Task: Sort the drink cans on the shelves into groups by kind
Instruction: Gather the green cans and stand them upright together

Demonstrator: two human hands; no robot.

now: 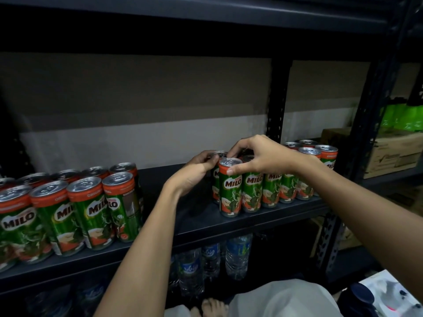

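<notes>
Milo cans in two groups on the shelf [183,216]: left group [68,207] at the front-left, right group [270,186] mid-right, bare gap between them.

Right hand [263,159] reaches over the left end of the right group, fingers curled down over the can tops, thumb pressed on the orange collar of the front can [230,186]. Grip is a top-down claw on that can's rim area. Left hand [196,170] curls round the back can [218,155] just behind it, fingertips at its lid. Neither can looks lifted; both bases appear to sit on the shelf.

Handling, my read:
- Slim tall cans, likely full, so moderately heavy for size and top-heavy when nudged. Easy domino risk with neighbours touching.
- Stiff walls, smooth printed surface, slippery if damp.
- Best hold: wrap the upper body just below the collar, or claw the rim from above. Rim gives a lip to hook.
- Lift straight up before shifting sideways; sliding drags the adjacent cans.

Water bottles [212,261] on the shelf below.
</notes>
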